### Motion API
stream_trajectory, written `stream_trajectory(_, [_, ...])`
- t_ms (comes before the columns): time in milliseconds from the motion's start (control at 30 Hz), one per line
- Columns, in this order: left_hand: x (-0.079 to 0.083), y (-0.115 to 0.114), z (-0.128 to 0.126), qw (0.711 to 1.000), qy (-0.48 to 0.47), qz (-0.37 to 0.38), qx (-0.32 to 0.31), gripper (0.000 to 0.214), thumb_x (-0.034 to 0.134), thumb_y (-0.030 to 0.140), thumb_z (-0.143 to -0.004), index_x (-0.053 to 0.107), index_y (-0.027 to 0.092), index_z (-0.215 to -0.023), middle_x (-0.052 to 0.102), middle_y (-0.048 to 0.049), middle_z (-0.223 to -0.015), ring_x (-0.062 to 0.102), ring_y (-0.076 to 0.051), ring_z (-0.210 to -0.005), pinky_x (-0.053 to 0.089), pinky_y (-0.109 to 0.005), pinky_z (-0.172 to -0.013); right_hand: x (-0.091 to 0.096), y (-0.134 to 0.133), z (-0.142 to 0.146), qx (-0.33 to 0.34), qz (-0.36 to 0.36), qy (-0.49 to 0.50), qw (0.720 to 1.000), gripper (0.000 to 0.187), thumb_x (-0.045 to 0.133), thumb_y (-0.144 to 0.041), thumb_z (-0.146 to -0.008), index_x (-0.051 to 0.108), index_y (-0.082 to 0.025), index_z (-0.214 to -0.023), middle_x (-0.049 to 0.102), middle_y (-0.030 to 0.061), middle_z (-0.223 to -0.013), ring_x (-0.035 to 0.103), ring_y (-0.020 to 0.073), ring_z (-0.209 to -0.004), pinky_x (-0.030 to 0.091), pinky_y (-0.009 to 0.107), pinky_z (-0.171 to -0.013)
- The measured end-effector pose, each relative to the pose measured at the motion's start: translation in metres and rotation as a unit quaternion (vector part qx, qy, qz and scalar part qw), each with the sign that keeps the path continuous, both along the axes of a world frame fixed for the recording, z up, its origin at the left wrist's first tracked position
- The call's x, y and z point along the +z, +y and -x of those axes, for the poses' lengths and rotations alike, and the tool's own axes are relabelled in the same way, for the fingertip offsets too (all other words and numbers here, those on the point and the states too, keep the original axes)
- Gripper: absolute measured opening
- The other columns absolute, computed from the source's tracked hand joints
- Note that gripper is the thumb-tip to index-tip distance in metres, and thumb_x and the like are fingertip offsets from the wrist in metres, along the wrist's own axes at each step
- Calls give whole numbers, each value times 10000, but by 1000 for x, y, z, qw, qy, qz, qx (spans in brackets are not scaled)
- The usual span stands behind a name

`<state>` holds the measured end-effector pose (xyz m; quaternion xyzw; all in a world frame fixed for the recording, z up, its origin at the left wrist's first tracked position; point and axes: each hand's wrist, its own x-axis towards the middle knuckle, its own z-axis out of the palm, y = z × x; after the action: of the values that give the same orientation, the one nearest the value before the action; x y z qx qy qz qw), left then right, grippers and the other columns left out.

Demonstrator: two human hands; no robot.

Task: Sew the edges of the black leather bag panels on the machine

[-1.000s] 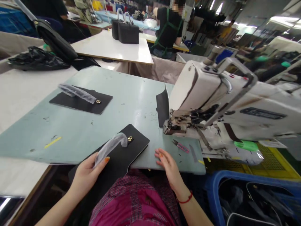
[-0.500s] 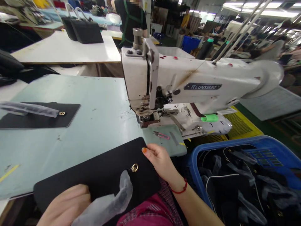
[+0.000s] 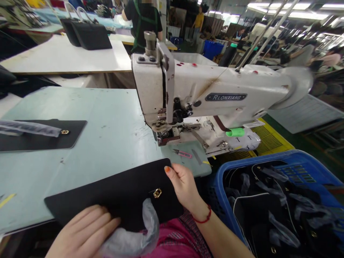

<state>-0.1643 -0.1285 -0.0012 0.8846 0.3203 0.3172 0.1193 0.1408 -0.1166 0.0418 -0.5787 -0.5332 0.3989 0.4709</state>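
A black bag panel [image 3: 113, 190] is held at a slant above my lap, overlapping the table's near edge. My right hand [image 3: 185, 184] grips its right end, thumb on the front face and fingers behind. Across the lower left of the panel lies my left hand [image 3: 88, 229], fingers curled against it; the fingertips are partly hidden. A handle wrapped in clear plastic [image 3: 150, 222] loops out beside my left hand towards a gold metal ring [image 3: 157, 193] on the panel. Pink-handled thread snips [image 3: 182, 153] rest beyond my right hand.
A white sewing machine [image 3: 209, 86] stands ahead on the pale green table [image 3: 115, 125]. Another black panel [image 3: 72, 138] with a wrapped handle lies left. At right, a blue basket [image 3: 220, 179] holds several black pieces. Black handbags [image 3: 91, 36] and a person [image 3: 145, 25] are behind.
The panel has tipped more upright and shifted slightly right. My left hand's fingers have spread farther over it, and the wrapped handle has swung right. The view has turned slightly.
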Motion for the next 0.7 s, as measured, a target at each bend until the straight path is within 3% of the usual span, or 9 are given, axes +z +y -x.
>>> stream_trajectory(133, [-14,-11,-4,989,-55,-32,134,505,798,283,-730,665,283,-1217,674,-81,-1184,607,-303,-1122,400,-457,-1094,-5,-1,5,-73,-89,-71,991,339,443,-325,-1024,576,-169,-755,465,-21,-628,427,107,-572,333,232,-539])
stream_trajectory(200, [-24,-32,-17,969,-133,95,186,521,815,280,-709,668,300,-1209,670,-75,-1190,624,-299,-1102,457,-425,-1042,-6,-4,13,-55,-157,-108,980,249,441,-256,-1020,650,-168,-916,612,13,-718,560,131,-643,426,232,-614])
stream_trajectory(233, [-28,-43,-29,941,-177,217,190,504,772,322,-762,648,309,-1251,659,-80,-1244,631,-304,-1114,480,-422,-1019,-7,-6,17,-33,-192,-119,974,225,445,-225,-1013,663,-169,-1012,675,35,-797,622,146,-711,469,235,-676])
stream_trajectory(300, [-28,-59,-62,811,-318,455,185,600,655,479,-851,513,339,-1416,554,-98,-1436,623,-338,-1179,507,-463,-1000,-9,-11,28,6,-245,-132,960,251,453,-180,-999,646,-170,-1159,737,71,-957,691,171,-859,512,249,-809])
stream_trajectory(400, [-20,-58,-113,589,-527,604,106,764,572,671,-830,361,386,-1507,396,-84,-1577,537,-379,-1306,433,-538,-1083,-14,-19,46,10,-252,-120,960,270,463,-168,-989,650,-176,-1185,752,84,-1038,714,182,-941,525,257,-878])
stream_trajectory(500, [-19,-41,-147,484,-576,656,54,789,546,679,-846,356,327,-1526,401,-102,-1574,417,-358,-1412,320,-510,-1176,-20,-23,63,-65,-166,-63,982,248,454,-217,-1004,693,-188,-1061,757,69,-950,717,176,-845,540,246,-763])
stream_trajectory(567, [-28,-37,-158,479,-574,661,67,756,481,660,-892,357,282,-1535,400,-107,-1575,336,-329,-1464,259,-477,-1213,-22,-21,70,-119,-108,-21,987,283,440,-261,-1017,694,-189,-914,730,46,-810,683,161,-722,516,230,-646])
stream_trajectory(600, [-36,-39,-161,500,-570,647,84,748,475,643,-903,352,270,-1539,379,-102,-1588,296,-316,-1484,231,-458,-1226,-23,-17,71,-135,-91,-2,987,309,435,-282,-1022,679,-187,-858,706,35,-756,657,152,-675,500,224,-609])
stream_trajectory(700, [-59,-60,-164,622,-519,569,142,759,540,518,-922,231,295,-1579,300,-80,-1629,231,-283,-1511,176,-428,-1241,-25,-3,66,-156,-82,38,984,327,439,-327,-1023,658,-177,-832,677,26,-744,614,141,-657,486,220,-611])
